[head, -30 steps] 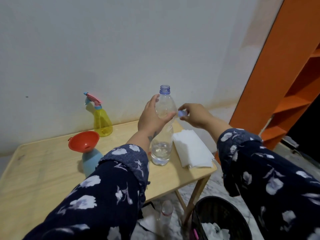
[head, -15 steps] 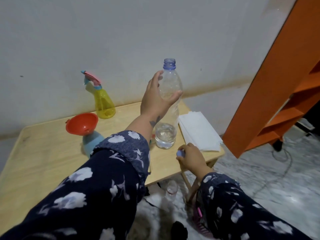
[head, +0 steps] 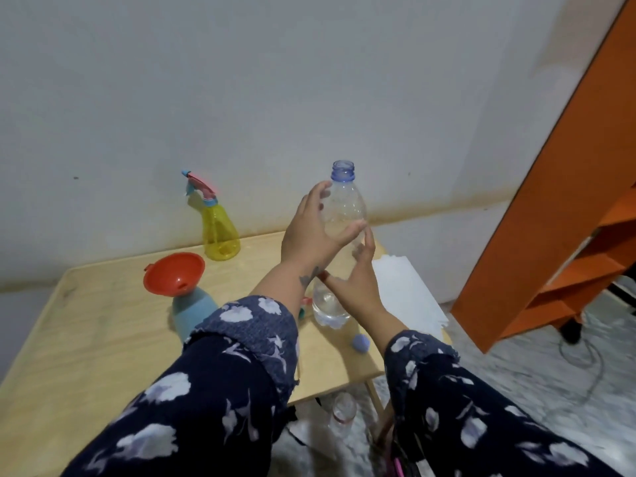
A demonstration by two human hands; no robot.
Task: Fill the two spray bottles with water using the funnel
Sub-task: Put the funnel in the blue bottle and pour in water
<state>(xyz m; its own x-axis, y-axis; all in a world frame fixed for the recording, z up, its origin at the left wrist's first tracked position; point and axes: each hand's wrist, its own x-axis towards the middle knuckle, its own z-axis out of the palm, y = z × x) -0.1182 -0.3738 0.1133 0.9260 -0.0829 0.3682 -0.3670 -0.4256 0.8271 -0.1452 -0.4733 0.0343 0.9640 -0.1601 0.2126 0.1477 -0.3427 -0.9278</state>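
Water sits only in the bottom part of the clear plastic bottle (head: pixel 344 215), which stands upright and uncapped on the wooden worktop (head: pixel 86 339). The left hand (head: pixel 309 235) is curled round the bottle's upper body, thumb on the near side, fingers wrapping behind where the plastic blurs them. The right hand (head: pixel 354 280) is released, its fingers straight and laid against the bottle's lower right side; whether the palm touches cannot be told. That hand and the left forearm hide much of the bottle's middle.

Its small blue cap (head: pixel 360 343) lies loose on the worktop, just beside the right sleeve. The orange funnel (head: pixel 175 274) sits tilted in the neck of the light blue spray bottle (head: pixel 192 311), whose lower half is cut off by the left sleeve; the level inside it cannot be seen. A bit of pink and teal plastic (head: pixel 304 306) peeks out behind the left wrist, too hidden to identify. The yellow spray bottle (head: pixel 220 235), pink-and-blue trigger head on, stands at the back near the wall. Folded white paper towels (head: pixel 406 297) lie on the worktop's right end, partly behind the right hand. Another clear bottle (head: pixel 342 416) stands on the floor under the worktop's edge, blurred. An orange shelf unit (head: pixel 550 201) runs out of view at right.
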